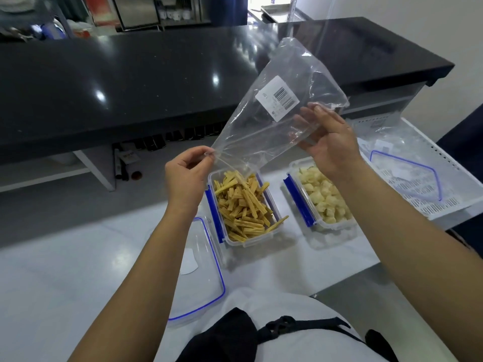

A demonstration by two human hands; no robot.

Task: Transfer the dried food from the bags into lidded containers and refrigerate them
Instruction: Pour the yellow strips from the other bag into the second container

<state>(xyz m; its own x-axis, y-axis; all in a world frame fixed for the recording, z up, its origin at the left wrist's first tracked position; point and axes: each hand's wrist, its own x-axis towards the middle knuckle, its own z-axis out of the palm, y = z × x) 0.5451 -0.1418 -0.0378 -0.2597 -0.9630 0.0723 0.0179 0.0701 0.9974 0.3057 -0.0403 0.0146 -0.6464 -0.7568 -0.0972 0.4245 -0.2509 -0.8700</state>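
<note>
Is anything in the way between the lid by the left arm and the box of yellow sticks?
Yes: the clear bag hangs over the box of yellow sticks, and one stick pokes over its rim. The lid lies beside it.

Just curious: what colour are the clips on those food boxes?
Blue clips, on clear boxes; the head view shows them.

2 filled containers (243, 210), 2 lids (201, 270), 1 bag (282, 111)

A commercial kitchen or café prep area: a long black service counter (156, 82), stainless-steel equipment (138, 11) behind it, a metal tray rack (274, 9), and a white tabletop (65, 270) holding a perforated plastic crate (431, 178)
</note>
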